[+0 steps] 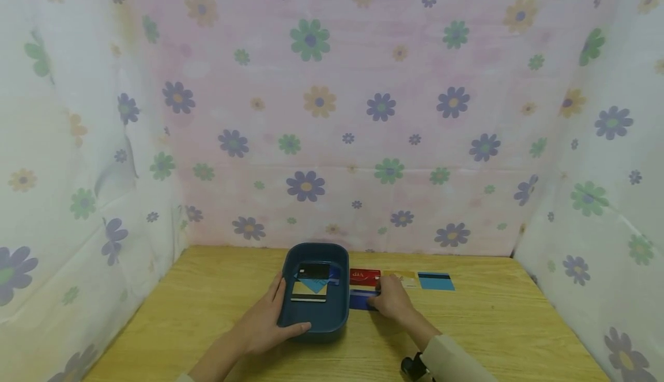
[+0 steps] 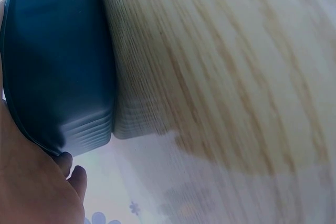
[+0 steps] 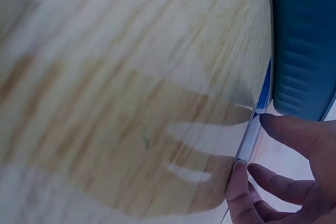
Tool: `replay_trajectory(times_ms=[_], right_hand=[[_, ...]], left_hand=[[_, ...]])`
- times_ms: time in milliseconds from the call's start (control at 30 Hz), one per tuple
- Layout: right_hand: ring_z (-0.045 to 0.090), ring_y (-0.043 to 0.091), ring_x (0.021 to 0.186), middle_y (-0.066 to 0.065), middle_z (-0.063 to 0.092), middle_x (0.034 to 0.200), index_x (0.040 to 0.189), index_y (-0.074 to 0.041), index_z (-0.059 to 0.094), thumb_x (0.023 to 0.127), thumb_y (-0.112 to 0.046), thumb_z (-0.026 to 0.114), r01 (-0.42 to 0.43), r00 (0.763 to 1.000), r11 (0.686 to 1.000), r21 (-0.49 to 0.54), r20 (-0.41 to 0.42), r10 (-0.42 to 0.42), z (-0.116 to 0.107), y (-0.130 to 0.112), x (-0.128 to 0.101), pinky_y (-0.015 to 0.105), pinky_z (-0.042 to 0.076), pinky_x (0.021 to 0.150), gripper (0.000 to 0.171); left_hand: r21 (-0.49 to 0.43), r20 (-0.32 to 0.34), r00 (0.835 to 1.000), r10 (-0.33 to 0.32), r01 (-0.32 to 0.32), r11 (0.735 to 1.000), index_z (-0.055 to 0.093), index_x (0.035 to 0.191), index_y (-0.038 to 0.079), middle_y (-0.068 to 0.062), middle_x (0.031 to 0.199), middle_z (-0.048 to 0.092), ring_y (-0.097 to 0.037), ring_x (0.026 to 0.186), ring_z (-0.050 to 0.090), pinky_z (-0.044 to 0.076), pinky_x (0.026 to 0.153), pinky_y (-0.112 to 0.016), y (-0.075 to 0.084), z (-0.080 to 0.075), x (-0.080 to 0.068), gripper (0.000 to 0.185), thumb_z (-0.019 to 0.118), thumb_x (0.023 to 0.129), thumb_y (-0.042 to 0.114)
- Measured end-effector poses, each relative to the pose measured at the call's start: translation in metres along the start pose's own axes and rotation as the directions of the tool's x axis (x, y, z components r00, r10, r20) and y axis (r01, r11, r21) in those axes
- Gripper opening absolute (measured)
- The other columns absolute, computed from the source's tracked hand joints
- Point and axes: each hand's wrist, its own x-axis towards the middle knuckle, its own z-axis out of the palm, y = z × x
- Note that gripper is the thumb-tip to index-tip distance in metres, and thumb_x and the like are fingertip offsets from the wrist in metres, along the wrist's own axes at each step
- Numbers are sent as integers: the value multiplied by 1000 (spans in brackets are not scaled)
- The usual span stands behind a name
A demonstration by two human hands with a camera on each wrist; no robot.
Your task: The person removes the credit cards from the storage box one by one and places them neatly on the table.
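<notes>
My left hand [image 1: 261,318] grips the dark blue plastic box [image 1: 311,320] at its left side, thumb over the near rim and fingers along the wall. Inside the box lie several overlapping cards, among them a black-topped one [image 1: 313,271], a light blue one [image 1: 313,284] and a cream one with a dark stripe [image 1: 309,295]. Right of the box, my right hand [image 1: 395,301] pinches a blue card [image 1: 361,301] lying flat on the table. In the right wrist view, thumb and fingertips are at the edge of that card [image 3: 265,87].
Behind the blue card lies a red VIP card [image 1: 365,276], with a gold card [image 1: 407,279] and a light blue, black-striped card [image 1: 436,281] to the right. A wood-grain table [image 1: 498,324] is enclosed by flowered cloth [image 1: 353,111]. A black object [image 1: 413,366] is at my right sleeve.
</notes>
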Motion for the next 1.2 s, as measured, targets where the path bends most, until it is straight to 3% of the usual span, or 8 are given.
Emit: replay_trajectory(times_ms=[100, 633, 967, 1200], right_hand=[[67, 36, 89, 22, 69, 96, 94, 11, 72, 78, -6, 87, 9, 1000, 1000, 9, 6, -9, -1, 0, 1, 49, 58, 78, 28], [67, 34, 87, 22, 71, 96, 93, 10, 72, 78, -7, 86, 68, 997, 997, 32, 32, -69, -6, 1, 0, 49, 58, 77, 27], [67, 39, 99, 22, 69, 109, 108, 11, 70, 84, -10, 82, 30, 996, 998, 55, 79, -34, -23, -7, -7, 54, 57, 84, 35], [66, 36, 96, 22, 66, 113, 115, 10, 68, 87, -11, 80, -2, 995, 994, 109, 100, -9, -35, -14, -12, 52, 57, 82, 37]], left_hand=[[-4, 0, 1000, -1, 1, 1000, 10, 163, 1, -15, 172, 1, -46, 148, 32, 38, 111, -62, 1, -1, -1, 126, 66, 81, 79], [-7, 6, 1000, 11, -11, 1000, 9, 164, 2, -16, 172, 0, -46, 149, 30, 37, 112, -62, -2, 1, 1, 127, 64, 81, 80], [-9, 3, 1000, 4, -4, 1000, 8, 164, 3, -15, 172, 1, -46, 149, 29, 37, 112, -64, -3, 2, 2, 129, 63, 79, 83], [-17, 4, 1000, 12, -12, 1000, 8, 164, 4, -15, 172, 0, -46, 149, 29, 38, 111, -63, -5, 3, 2, 129, 63, 79, 83]])
